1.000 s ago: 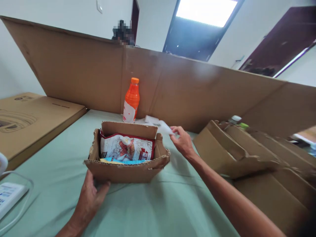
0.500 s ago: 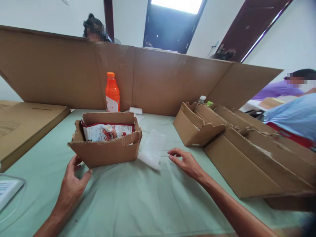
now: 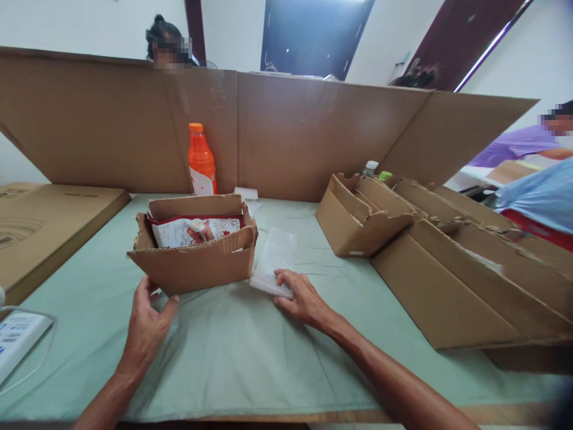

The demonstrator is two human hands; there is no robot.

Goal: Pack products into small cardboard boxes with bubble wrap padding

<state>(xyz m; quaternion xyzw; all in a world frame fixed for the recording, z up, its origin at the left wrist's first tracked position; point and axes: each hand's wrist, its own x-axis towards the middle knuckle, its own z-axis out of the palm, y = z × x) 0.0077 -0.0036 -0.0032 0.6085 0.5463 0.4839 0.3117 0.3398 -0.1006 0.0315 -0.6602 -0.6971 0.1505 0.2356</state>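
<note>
A small torn cardboard box (image 3: 197, 269) stands on the green cloth (image 3: 250, 352), holding a red and white snack bag (image 3: 197, 230). My left hand (image 3: 145, 325) rests against the box's near left corner, fingers apart. A clear plastic bag (image 3: 275, 260) lies flat just right of the box. My right hand (image 3: 302, 295) lies on the near end of that bag, fingers touching it. An orange drink bottle (image 3: 200, 160) stands behind the box against the cardboard wall.
A tall cardboard screen (image 3: 290, 131) runs across the back. Torn cardboard boxes (image 3: 403, 239) lie to the right, a flat carton (image 3: 49, 221) to the left, a white power strip (image 3: 18, 340) at the near left. Other people sit behind the screen and at the far right.
My right hand carried the clear bag from behind the box, dropped it beside the box, and has now come down onto its near end. My left hand stayed at the box corner.
</note>
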